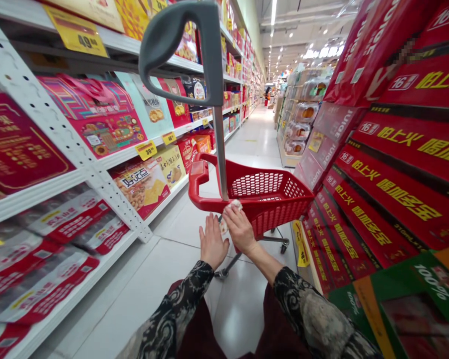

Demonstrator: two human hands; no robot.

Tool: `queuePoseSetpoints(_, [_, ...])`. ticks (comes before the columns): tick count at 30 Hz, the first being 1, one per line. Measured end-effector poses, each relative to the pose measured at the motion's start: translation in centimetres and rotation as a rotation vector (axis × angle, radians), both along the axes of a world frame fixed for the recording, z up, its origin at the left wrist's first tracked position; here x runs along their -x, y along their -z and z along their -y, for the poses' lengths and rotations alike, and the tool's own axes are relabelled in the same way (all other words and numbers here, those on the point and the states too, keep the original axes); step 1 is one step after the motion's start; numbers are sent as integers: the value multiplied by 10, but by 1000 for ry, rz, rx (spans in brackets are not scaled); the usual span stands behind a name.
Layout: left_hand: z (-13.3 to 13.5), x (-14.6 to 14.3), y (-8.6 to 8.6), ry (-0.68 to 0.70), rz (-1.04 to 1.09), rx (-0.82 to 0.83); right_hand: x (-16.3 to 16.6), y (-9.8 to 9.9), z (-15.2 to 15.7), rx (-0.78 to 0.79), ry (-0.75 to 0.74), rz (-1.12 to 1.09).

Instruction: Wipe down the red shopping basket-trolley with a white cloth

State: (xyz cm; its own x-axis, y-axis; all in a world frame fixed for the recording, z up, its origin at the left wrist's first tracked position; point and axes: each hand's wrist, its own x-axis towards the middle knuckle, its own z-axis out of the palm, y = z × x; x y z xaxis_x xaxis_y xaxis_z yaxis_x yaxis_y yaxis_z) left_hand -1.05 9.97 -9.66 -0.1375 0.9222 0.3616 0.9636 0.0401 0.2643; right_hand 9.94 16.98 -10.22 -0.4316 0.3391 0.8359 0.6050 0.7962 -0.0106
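A red plastic shopping basket on wheels (269, 192) stands in the aisle just ahead of me, with its grey pull handle (194, 45) raised on a metal rod. My right hand (240, 227) is closed on a crumpled white tissue (232, 207) pressed against the basket's near rim. My left hand (212, 242) is beside it, fingers stretched out flat and holding nothing, just below the rim. Both arms wear dark patterned sleeves.
White metal shelves (97, 172) on the left carry boxed biscuits and gift packs with yellow price tags (145, 149). Stacked red drink cartons (400, 164) wall the right side. The pale tiled aisle floor (258, 134) runs ahead past further displays (299, 119).
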Motion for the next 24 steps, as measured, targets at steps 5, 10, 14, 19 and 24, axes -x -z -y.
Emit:
queuePoseSetpoints(5, [3, 0, 4, -9, 2, -3, -11, 44, 12, 59, -70, 61])
queuePoseSetpoints(10, [3, 6, 4, -14, 49, 27, -6, 10, 14, 57, -108, -29])
queuePoseSetpoints(14, [-1, 10, 0, -18, 64, 22, 5, -19, 4, 27, -131, -14])
queuePoseSetpoints(19, [0, 14, 1, -31, 25, 50, -3, 20, -4, 44, -179, 169])
queuePoseSetpoints(24, [5, 15, 8, -17, 45, 88, -15, 60, 3, 76, -190, 236])
